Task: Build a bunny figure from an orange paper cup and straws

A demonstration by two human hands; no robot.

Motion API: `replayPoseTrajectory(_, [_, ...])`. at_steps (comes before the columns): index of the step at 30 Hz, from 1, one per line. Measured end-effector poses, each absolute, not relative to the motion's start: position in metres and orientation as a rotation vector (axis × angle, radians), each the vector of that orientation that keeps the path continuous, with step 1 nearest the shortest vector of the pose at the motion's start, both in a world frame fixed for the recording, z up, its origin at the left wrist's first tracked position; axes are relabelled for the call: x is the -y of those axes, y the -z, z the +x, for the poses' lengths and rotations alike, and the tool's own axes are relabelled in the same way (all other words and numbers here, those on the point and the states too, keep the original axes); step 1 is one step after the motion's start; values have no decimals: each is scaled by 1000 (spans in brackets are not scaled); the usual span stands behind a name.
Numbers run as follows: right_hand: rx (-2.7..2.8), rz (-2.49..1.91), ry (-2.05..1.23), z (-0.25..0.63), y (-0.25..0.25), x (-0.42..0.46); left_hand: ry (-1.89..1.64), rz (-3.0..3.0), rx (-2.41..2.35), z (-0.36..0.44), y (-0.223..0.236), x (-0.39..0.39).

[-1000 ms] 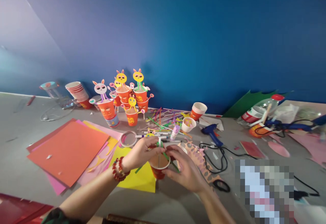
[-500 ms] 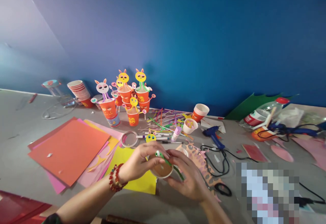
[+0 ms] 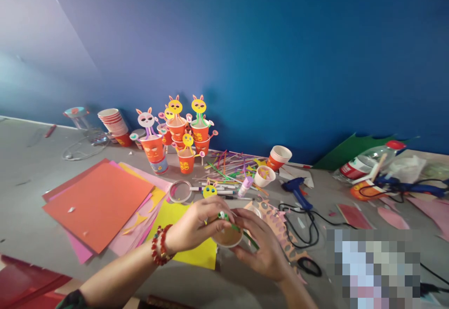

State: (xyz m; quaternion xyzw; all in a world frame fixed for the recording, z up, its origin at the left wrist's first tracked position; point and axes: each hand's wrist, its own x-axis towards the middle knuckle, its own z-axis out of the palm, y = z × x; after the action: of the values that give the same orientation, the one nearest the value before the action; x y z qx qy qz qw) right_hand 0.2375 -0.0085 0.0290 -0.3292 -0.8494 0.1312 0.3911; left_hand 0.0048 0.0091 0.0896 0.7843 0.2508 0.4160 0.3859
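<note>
My left hand, with red bead bracelets at the wrist, reaches over a paper cup. Its thumb and fingers close around a green straw with a pale end, across the cup's mouth. My right hand wraps round the cup's right side, and a green strip sticks out between its fingers. Just beyond my hands shows a yellow animal face cutout with two eyes; whether it is joined to the cup is hidden. Yellow paper lies under my left hand.
Finished-looking orange cup figures with animal faces stand at the back. Coloured straws, a roll of tape, a purple-capped glue bottle and a blue glue gun with cord lie beyond my hands. Orange paper sheets lie left.
The whole view has shifted slightly, so most things sit a little further right. My hands keep their hold on the cup and straw; the straw's pale end looks tilted a bit differently.
</note>
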Motion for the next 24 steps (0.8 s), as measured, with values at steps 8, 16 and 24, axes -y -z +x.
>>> replayPoseTrajectory(8, [2149,-802,-355,237,-30,6,-1038,2043,-721,4,-87,-12])
replayPoseTrajectory(16, [2149,-836,-414,239,-31,5,-1076,2083,-758,7,-84,-10])
replayPoseTrajectory(24, [2104,-821,-505,240,-30,4,-1094,2186,-741,8,-80,-13])
